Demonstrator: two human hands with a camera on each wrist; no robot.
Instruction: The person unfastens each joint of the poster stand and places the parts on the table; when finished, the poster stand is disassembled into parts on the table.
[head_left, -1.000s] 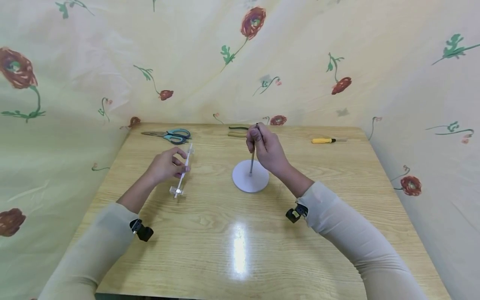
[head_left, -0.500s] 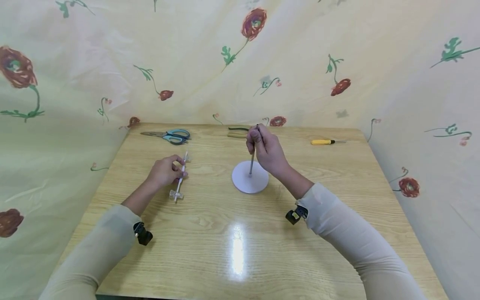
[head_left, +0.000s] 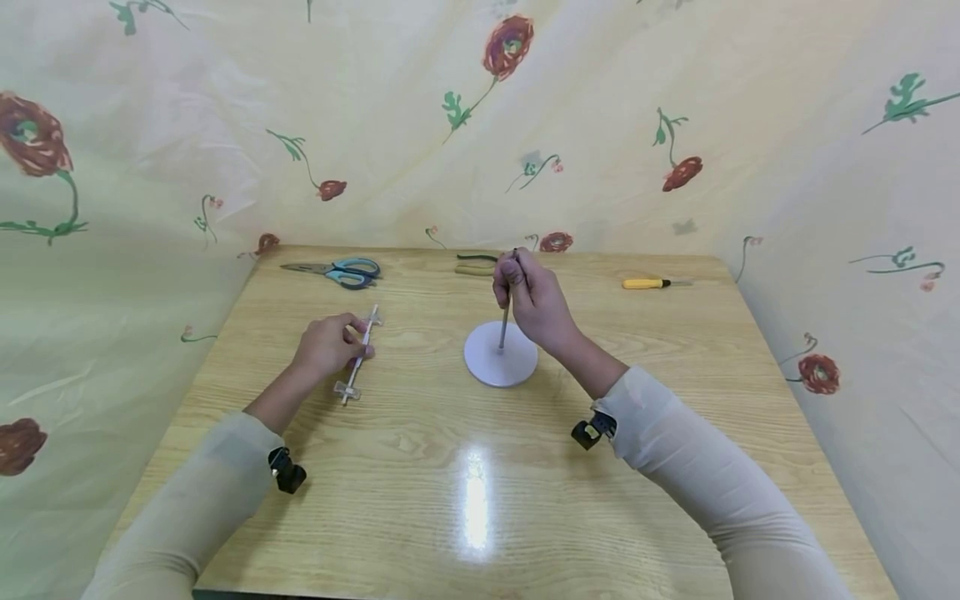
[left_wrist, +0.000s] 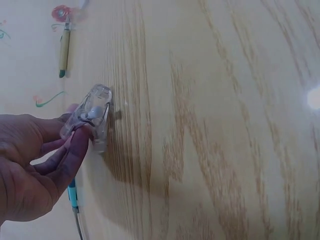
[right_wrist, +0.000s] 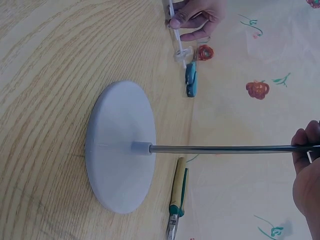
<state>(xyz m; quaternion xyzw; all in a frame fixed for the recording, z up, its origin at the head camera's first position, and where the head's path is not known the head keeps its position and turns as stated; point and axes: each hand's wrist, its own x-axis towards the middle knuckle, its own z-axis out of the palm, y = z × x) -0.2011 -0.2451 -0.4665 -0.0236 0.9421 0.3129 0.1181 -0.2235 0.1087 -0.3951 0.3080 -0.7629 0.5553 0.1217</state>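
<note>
On the left of the table, my left hand (head_left: 324, 348) pinches a thin white rod (head_left: 367, 337) near its middle, between thumb and fingers. A clear plastic piece (head_left: 347, 391) sits near each end of this rod; the left wrist view looks at it nearly end-on, with one clear piece (left_wrist: 90, 110) in front of the fingers. My right hand (head_left: 534, 300) grips the upper part of a slim metal rod (right_wrist: 220, 149). That rod stands upright in the short collar of a round white base (head_left: 487, 367), flat on the table. The right palm is partly hidden.
Blue-handled scissors (head_left: 352, 273) lie at the back left. Behind the right hand are pliers (head_left: 474, 269), partly covered by it. A yellow screwdriver (head_left: 645, 283) rests at the back right. Flower-patterned cloth (head_left: 405, 108) rises along the table's (head_left: 570, 517) back and sides.
The left hand has come slightly nearer and left with the white rod, whose near end has since swung a little left. My right hand, metal rod and base have stayed put.
</note>
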